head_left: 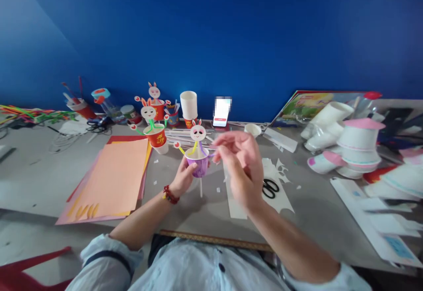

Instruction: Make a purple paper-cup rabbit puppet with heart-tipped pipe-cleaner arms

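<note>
My left hand (183, 177) is wrapped round a purple paper cup (199, 168) and holds it upright over the table. A white rabbit face (198, 133) rises above the cup on yellow and purple fuzzy stems. To the left a yellow arm (181, 150) ends in a paper paw with a red heart (177, 145). A thin white stick (201, 187) shows below the cup. Beside the cup's right side is my right hand (243, 163), fingers curled together at the end of the purple arm (212, 155). Blur hides what those fingertips pinch.
Two red rabbit cups (156, 137) stand behind on the left, near stacked coloured paper (114, 172). Black-handled scissors (271, 188) lie on white paper scraps (238, 205). A lit phone (220, 114) leans at the wall. White cups (359, 134) crowd the right.
</note>
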{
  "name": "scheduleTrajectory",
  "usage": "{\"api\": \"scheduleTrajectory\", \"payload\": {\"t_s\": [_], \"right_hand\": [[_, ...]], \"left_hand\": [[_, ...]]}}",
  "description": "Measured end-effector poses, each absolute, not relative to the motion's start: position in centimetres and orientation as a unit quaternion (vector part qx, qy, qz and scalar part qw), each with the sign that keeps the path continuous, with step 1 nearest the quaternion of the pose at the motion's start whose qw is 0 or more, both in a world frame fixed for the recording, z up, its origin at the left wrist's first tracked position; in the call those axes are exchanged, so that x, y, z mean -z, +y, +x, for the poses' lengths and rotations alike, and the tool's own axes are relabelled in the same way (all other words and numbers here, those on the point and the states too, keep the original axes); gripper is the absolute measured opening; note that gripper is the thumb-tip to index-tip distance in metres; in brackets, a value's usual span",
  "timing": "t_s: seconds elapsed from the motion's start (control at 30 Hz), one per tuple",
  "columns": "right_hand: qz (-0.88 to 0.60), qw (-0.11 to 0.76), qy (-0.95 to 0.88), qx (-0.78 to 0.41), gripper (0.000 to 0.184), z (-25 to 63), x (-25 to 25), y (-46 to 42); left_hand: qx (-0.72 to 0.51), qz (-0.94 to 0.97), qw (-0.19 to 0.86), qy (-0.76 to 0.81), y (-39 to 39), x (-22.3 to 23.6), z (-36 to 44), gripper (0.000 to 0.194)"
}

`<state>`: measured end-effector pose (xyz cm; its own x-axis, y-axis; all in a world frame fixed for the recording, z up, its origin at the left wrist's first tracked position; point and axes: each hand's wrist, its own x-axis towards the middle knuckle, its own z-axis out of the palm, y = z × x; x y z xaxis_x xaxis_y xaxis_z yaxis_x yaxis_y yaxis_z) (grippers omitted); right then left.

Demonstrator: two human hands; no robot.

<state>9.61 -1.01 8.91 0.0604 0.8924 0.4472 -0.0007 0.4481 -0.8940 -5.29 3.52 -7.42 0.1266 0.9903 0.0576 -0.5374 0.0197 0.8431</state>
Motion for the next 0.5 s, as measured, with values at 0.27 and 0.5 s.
{"api": "scheduleTrajectory", "payload": {"t_s": [0.27, 0.5], "right_hand": [[-0.49, 0.616, -0.471, -0.398, 0.034, 10.4, 5.4, -3.1], [-0.448, 0.611, -0.459, -0.465, 0.025, 11.3, 2.8, -0.3]], "left_hand": [[-0.605, 0.373, 0.635, 0.302, 3.9, 7.2, -4.9, 0.07], [-0.584, 0.383, 0.655, 0.289, 3.2, 7.5, -4.6, 0.065]]}}
